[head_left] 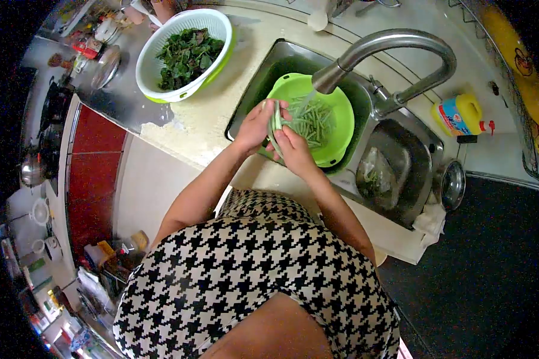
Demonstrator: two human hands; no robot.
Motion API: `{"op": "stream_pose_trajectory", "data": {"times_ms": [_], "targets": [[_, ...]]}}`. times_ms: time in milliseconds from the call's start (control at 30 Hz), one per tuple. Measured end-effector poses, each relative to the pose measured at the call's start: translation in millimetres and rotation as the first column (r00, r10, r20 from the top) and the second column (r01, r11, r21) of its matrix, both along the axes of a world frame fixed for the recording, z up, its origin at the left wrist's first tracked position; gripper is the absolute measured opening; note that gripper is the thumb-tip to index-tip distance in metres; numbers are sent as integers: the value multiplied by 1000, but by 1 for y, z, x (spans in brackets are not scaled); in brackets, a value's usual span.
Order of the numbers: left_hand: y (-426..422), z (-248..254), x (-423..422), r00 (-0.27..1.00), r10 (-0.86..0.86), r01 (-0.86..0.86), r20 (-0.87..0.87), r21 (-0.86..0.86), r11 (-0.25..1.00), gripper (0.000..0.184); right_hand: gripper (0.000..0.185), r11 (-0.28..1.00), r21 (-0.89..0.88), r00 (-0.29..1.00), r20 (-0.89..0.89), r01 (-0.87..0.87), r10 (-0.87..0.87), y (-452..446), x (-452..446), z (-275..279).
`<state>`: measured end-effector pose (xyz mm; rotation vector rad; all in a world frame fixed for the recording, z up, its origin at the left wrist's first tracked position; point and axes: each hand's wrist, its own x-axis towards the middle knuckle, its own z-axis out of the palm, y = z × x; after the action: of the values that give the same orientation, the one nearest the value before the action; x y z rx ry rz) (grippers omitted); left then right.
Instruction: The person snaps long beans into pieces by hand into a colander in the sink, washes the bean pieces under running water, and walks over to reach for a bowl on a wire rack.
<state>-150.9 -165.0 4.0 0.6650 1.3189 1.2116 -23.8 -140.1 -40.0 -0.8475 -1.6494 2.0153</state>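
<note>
Over the left edge of a bright green basin [345,119] in the sink, both my hands are closed on a small bunch of green beans [275,119]. My left hand [256,124] grips the bunch from the left, and my right hand [294,151] holds its lower part. Cut green beans [315,124] lie in the basin. Water runs down from the faucet [332,75] into the basin, just right of my hands. Some of the fingertips are hidden behind the beans.
A white colander [147,75] with dark leafy greens stands on the counter at upper left. In the second sink bowl [410,173] lies a clear plastic bag [377,176]. A yellow detergent bottle [458,115] stands to the right, with a round metal lid [452,184] nearby.
</note>
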Motion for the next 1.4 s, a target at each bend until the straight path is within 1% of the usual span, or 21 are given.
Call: {"op": "stream_pose_trajectory", "data": {"times_ms": [67, 100, 133, 200, 233, 333, 400, 500, 533, 600, 633, 733, 833, 967, 1033, 1100, 1167, 1200, 1233, 1300, 1400], "targets": [[0, 8, -3, 993, -115, 117, 30, -83, 990, 39, 20, 997, -11, 997, -14, -74, 74, 3, 3, 7], [0, 16, 4, 991, -17, 31, 132, -102, 994, 37, 20, 995, 9, 995, 7, -98, 98, 4, 4, 11], [2, 7, 4, 992, 0, 6, 125, -47, 999, 36, 21, 992, 27, 992, 28, -122, 121, 4, 6, 13], [7, -11, 4, 993, 35, -43, 114, 62, 997, 35, 25, 958, 260, 993, 40, -117, 111, 9, 6, 4], [7, -12, 6, 999, 35, -36, 29, 67, 997, 33, 28, 922, 371, 994, 44, -113, 104, 11, 7, 2], [7, -10, 11, 977, 44, -29, -208, 77, 997, 30, 30, 974, 113, 963, 207, -198, 172, 19, 10, 10], [7, -15, 13, 941, 70, -46, -330, 80, 996, 28, 28, 967, 118, 937, 297, -226, 183, 22, 9, 3], [9, -33, 20, 868, 137, -23, -477, 237, 971, 29, 25, 967, 163, 932, 339, -195, 131, 15, 3, -18], [9, -34, 22, 772, 156, 29, -617, 279, 960, 28, 24, 966, 187, 936, 337, -176, 104, 14, 1, -18], [9, -33, 25, 510, 212, 150, -833, 330, 932, 27, 22, 896, 392, 900, 436, -209, 19, 9, 8, -3], [10, -30, 26, 533, 179, 170, -827, 312, 935, 27, 22, 880, 431, 890, 456, -201, -20, 6, 8, 6], [15, -28, 22, 375, 112, 372, -920, 260, 891, 28, 24, 851, 462, 841, 539, -248, -48, 7, 7, 3], [19, -32, 17, 302, 69, 491, -951, 218, 844, 28, 25, 851, 455, 812, 581, -262, -60, 8, 5, -4], [16, -45, 12, 298, -4, 531, -955, 162, 831, 28, 27, 810, 470, 760, 648, -350, -48, 8, 6, -28], [12, -43, 10, 318, 5, 550, -948, 189, 814, 29, 28, 791, 509, 814, 580, -340, -23, 6, 9, -25], [13, -31, 19, 692, 6, 277, -721, 274, 921, 32, 29, 787, 555, 861, 505, -270, -61, 7, 12, -19], [22, -17, 27, 939, 147, -79, -311, 220, 972, 34, 31, 787, 599, 894, 421, -147, -153, 8, 11, -9], [31, -12, 29, 962, 269, -261, -54, 123, 957, 34, 32, 784, 618, 902, 373, -67, -216, 7, 9, 2], [37, -10, 31, 895, 401, -406, 194, -16, 914, 34, 32, 774, 634, 903, 326, 11, -280, 5, 9, 16], [42, -9, 36, 841, 473, -465, 261, -97, 880, 32, 23, 722, 683, 883, 265, 112, -387, 2, 10, 17], [44, -14, 40, 818, 506, -463, 274, -211, 861, 32, 24, 650, 744, 901, 164, 154, -402, 3, 16, 10]]}}
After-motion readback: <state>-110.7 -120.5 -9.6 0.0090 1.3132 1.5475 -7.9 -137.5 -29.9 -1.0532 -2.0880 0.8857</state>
